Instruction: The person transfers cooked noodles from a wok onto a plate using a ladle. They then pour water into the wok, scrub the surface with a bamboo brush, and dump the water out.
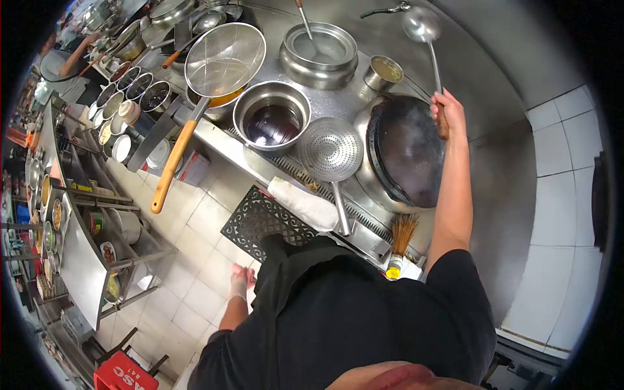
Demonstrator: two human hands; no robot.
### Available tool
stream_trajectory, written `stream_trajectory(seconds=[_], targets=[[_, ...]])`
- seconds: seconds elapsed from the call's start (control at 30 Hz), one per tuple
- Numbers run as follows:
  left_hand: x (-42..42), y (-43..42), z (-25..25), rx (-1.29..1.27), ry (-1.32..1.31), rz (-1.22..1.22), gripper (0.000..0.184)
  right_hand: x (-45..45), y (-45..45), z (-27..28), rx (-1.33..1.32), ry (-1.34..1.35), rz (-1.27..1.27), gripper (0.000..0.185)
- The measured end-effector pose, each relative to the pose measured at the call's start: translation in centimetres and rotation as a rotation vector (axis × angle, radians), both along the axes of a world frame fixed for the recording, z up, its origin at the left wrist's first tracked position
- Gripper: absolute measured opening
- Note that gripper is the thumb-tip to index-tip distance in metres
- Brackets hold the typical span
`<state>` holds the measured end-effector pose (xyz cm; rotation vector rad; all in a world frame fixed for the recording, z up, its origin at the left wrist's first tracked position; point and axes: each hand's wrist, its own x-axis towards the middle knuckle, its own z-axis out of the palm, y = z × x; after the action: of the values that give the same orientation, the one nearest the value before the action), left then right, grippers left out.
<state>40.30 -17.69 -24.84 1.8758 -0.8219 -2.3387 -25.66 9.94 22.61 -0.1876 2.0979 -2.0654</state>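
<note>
My right hand (450, 112) is wrapped round the wooden grip of a ladle (421, 26), whose metal bowl points up near a tap (387, 10). Below and left of that hand, a dark wok (406, 146) gives off steam on the stove. My left hand (241, 279) hangs low beside my body, above the tiled floor, with its fingers loosely apart and nothing in them. A perforated strainer (330, 149) rests by the wok with its handle toward me. Next to it stands a metal pot of dark liquid (273, 123).
A lidless steel pot (318, 55) with a ladle in it and a small can (383, 73) stand behind. A mesh sieve (225, 60) juts out over the counter edge. A bamboo brush (404, 234) sits near my right arm. Shelving (84, 253) stands left; another person (62, 68) is far left.
</note>
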Motion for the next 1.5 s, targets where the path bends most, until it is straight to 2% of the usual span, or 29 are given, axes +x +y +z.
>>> stream_trajectory(seconds=[0.03,0.07,0.1,0.13,0.2,0.23,0.3,0.33,0.4,0.43,0.47,0.5,0.53,0.57,0.63,0.7,0.77,0.83,0.87,0.9,0.93,0.97,1.0,1.03,1.07,1.17,1.23,1.43,1.5], targets=[[-2.2,-0.7,1.9,-0.072,-0.022,-0.078,0.017,-0.7,2.0,-1.1,0.085,-0.018,-0.033,0.012],[-3.4,-2.1,1.1,-0.022,0.142,-0.093,0.017,-1.1,3.2,-2.1,0.168,-0.034,-0.063,0.007],[-5.7,-3.2,1.7,-0.113,0.049,-0.112,0.017,-0.4,3.9,-2.7,0.176,-0.070,-0.102,0.007],[-6.7,-5.0,-1.3,-0.143,0.053,-0.176,0.021,1.2,4.7,-3.6,0.184,-0.108,-0.137,0.010],[-10.8,-6.3,3.9,-0.137,0.159,-0.094,0.020,4.2,6.0,-5.9,0.160,-0.065,-0.184,0.007],[-10.6,-8.6,-0.8,-0.010,0.347,-0.147,0.019,6.2,5.7,-5.8,0.141,-0.077,-0.195,0.006],[-13.2,-8.9,3.7,-0.129,0.129,-0.151,0.016,10.4,4.1,-4.7,0.098,-0.106,-0.224,0.006],[-13.6,-9.7,2.1,-0.096,0.184,-0.161,0.016,11.7,3.7,-4.6,0.068,-0.105,-0.201,0.008],[-14.1,-10.2,-0.1,-0.190,0.295,-0.195,0.024,13.4,2.5,-4.9,0.016,-0.114,-0.133,0.013],[-15.5,-10.2,5.0,-0.106,0.374,-0.281,0.039,13.6,2.5,-5.7,0.095,-0.088,-0.100,0.028],[-14.8,-9.6,3.8,-0.183,0.485,-0.260,0.049,14.4,1.7,-6.0,0.060,-0.085,-0.104,0.035],[-14.8,-8.8,6.6,-0.228,0.500,-0.336,0.048,15.1,0.9,-6.0,0.035,-0.083,-0.108,0.042],[-14.1,-9.5,0.3,-0.044,0.642,-0.265,0.043,15.3,0.9,-6.3,0.019,-0.126,-0.063,0.052],[-14.5,-8.5,0.6,-0.149,0.236,-0.157,0.031,14.5,0.9,-6.5,-0.016,-0.151,-0.027,0.061],[-13.9,-7.6,0.2,-0.098,0.256,-0.195,0.022,11.8,0.4,-7.2,0.016,-0.114,-0.031,0.043],[-13.9,-5.5,2.3,-0.093,0.211,-0.133,0.020,4.1,1.7,-8.4,0.013,-0.161,0.115,0.011],[-12.3,-4.5,0.7,-0.065,0.264,-0.140,0.018,-1.9,0.3,-7.4,0.004,-0.262,0.028,0.013],[-12.5,-2.8,0.7,-0.120,0.327,-0.090,0.021,-7.2,-0.2,-6.5,-0.014,-0.222,0.172,0.015],[-12.0,-2.7,-1.3,-0.050,0.558,-0.093,0.027,-8.9,-0.9,-5.5,0.026,-0.242,0.182,0.016],[-12.6,-2.8,-3.8,0.127,0.618,-0.046,0.033,-9.2,-1.0,-3.7,0.064,-0.244,0.177,0.017],[-12.3,-3.3,-8.5,0.315,0.784,-0.003,0.031,-6.3,-1.7,-1.6,0.072,-0.169,0.110,0.017],[-12.4,-3.1,-7.0,0.149,0.584,0.000,0.030,-3.4,-3.0,-0.2,0.081,-0.099,0.052,0.017],[-12.3,-3.2,-6.8,-0.190,0.217,-0.079,0.024,-1.5,-2.7,0.5,0.025,-0.094,0.043,0.014],[-13.0,-3.0,-2.8,0.102,0.377,0.044,0.020,0.1,-2.1,0.3,-0.028,-0.105,0.051,0.012],[-12.7,-3.6,-2.5,0.148,0.397,-0.041,0.018,1.9,-1.5,-0.3,-0.079,-0.103,0.028,0.008],[-13.7,-3.9,-2.2,0.157,0.364,0.148,0.019,6.9,0.1,-3.1,-0.077,0.001,-0.120,0.016],[-14.4,-4.8,-0.8,0.074,0.324,0.090,0.019,10.3,0.4,-3.4,-0.094,-0.033,-0.151,0.031],[-18.3,-8.2,-11.1,0.138,0.325,0.003,0.023,18.7,1.8,-5.4,-0.011,-0.117,-0.200,0.059],[-20.3,-8.3,-9.4,0.038,0.359,0.023,0.021,22.3,0.5,-5.0,0.018,-0.130,-0.256,0.057]])
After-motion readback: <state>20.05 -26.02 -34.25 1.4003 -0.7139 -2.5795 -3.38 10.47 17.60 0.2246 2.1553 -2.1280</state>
